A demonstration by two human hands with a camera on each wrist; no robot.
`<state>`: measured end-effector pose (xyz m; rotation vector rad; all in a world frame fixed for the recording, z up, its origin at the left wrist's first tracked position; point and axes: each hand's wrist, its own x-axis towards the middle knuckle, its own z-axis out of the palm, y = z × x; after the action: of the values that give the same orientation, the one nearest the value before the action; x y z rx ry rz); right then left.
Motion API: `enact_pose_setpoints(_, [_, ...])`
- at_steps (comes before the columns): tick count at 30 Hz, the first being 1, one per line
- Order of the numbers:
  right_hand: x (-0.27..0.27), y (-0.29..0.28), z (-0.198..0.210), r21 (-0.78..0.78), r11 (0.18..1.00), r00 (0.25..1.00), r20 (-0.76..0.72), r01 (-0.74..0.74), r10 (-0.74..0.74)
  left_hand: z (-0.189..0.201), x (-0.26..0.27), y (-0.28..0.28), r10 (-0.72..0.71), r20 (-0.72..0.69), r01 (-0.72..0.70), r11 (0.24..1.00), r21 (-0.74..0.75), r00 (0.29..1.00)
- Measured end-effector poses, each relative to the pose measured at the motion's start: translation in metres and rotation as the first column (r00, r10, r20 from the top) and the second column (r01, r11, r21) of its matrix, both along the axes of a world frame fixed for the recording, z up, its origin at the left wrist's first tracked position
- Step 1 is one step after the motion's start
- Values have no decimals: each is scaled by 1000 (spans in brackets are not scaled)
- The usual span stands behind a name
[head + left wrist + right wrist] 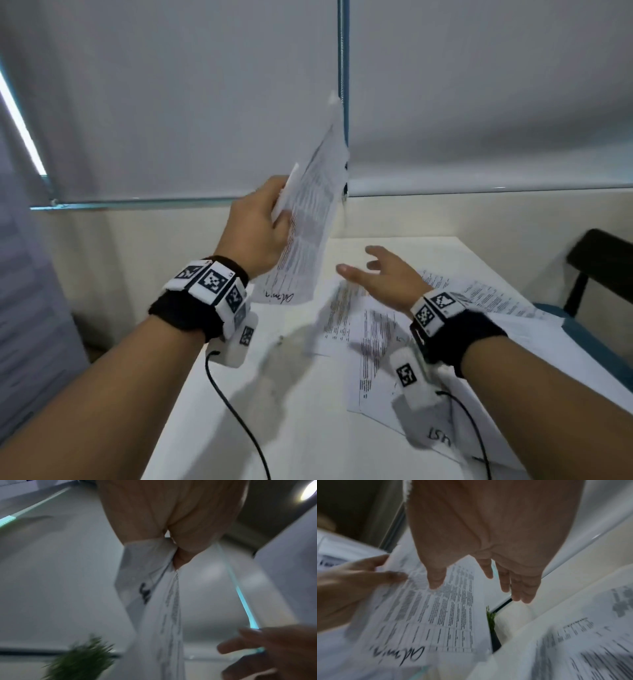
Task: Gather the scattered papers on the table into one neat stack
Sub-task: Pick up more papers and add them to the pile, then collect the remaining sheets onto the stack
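My left hand (270, 219) holds a few printed sheets (310, 219) upright in the air above the white table (291, 411), thumb and fingers pinching their left edge. The held sheets (161, 601) hang down from the grip in the left wrist view; handwriting shows near their lower edge (399, 655). My right hand (380, 274) hovers open just right of them, fingers (518, 585) spread and straight, holding nothing. More printed papers (373, 346) lie overlapping on the table under and right of the right hand, some reaching the right edge (496, 298).
A dark chair (596, 267) stands past the table's right side. A small green plant (490, 616) sits beyond the table near the wall. Window blinds (171, 102) hang behind. Cables (236, 418) trail from both wrist bands over the table's near part.
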<state>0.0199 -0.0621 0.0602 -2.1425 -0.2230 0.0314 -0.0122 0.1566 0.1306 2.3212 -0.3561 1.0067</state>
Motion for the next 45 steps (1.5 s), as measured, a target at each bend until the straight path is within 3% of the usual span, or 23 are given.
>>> enact_pose_setpoints(2, [-3,-20,16,234,968,996,-8,92,-93,15,-15,-17,-104,60,109,991,-81,993])
enact_pose_setpoints(5, [-9,-66,34,537,832,990,-65,143,-128,23,-29,-43,-238,71,249,926,-285,969])
enact_pose_setpoints(7, [-18,-100,39,653,747,993,-65,121,-103,17,-34,-66,-337,-12,292,833,-470,941])
enact_pose_setpoints(9, [-32,-130,37,684,720,992,-46,118,-118,-1,-31,-93,-403,-156,242,770,-590,902])
enact_pose_setpoints(11, [-41,-163,26,597,786,984,-35,160,-174,-29,-24,-125,-419,-316,190,808,-558,851])
enact_pose_setpoints(14, [-59,-210,12,163,923,935,3,348,-353,-70,-26,-174,-463,-538,156,841,-518,704])
enact_pose_setpoints(16, [-69,-238,-1,-128,891,896,-26,436,-443,-90,-31,-201,-471,-691,127,864,-487,549])
enact_pose_setpoints(19, [-81,-267,-28,-411,785,853,-33,464,-522,-111,-38,-234,-409,-845,173,912,-371,344])
enact_pose_setpoints(20, [-82,-274,-39,-463,744,832,-23,482,-554,-119,-36,-243,-348,-876,191,935,-298,335])
enact_pose_setpoints(22, [-87,-283,-60,-507,697,794,-39,507,-606,-124,-38,-254,-161,-910,271,961,-56,382])
enact_pose_setpoints(24, [-88,-288,-75,-562,665,773,-72,491,-631,-129,-35,-252,-37,-868,304,943,133,495])
enact_pose_setpoints(26, [-85,-290,-83,-635,648,776,-117,422,-620,-132,-27,-238,26,-841,264,944,199,540])
enact_pose_setpoints(30, [-80,-280,-79,-703,645,783,-204,300,-587,-139,-7,-198,108,-845,176,957,232,523])
enact_pose_setpoints(34, [-57,-259,-82,-726,600,827,-75,337,-556,-146,13,-159,250,-818,113,928,355,517])
enact_pose_setpoints(38, [-42,-195,-63,-620,705,880,-51,343,-473,-149,39,-121,364,-776,-11,908,419,514])
enact_pose_setpoints(42, [-14,-128,-58,-520,834,959,-92,184,-269,-162,70,-91,422,-785,-137,903,406,454])
enact_pose_setpoints(45, [9,-85,-64,-528,846,985,-96,69,-140,-173,91,-83,460,-799,-175,887,426,388])
